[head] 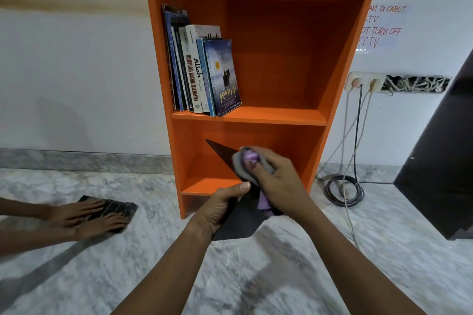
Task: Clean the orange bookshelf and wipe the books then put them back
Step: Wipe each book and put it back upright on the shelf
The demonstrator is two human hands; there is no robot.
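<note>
An orange bookshelf (294, 59) stands against the white wall. Several books (202, 71) lean upright at the left end of its middle shelf. In front of the lowest shelf my left hand (220, 208) grips a thin black book (238, 222) by its lower edge, held tilted. My right hand (277, 179) presses a grey and purple cloth (247, 160) onto the book's cover. The shelf space to the right of the standing books holds nothing.
At the left, another person's two hands (89, 217) rest on a dark cloth (116, 208) on the marble floor. A wall socket (363, 82) with cables and a coiled cord (344, 190) sits right of the shelf. A dark panel (440, 161) stands at far right.
</note>
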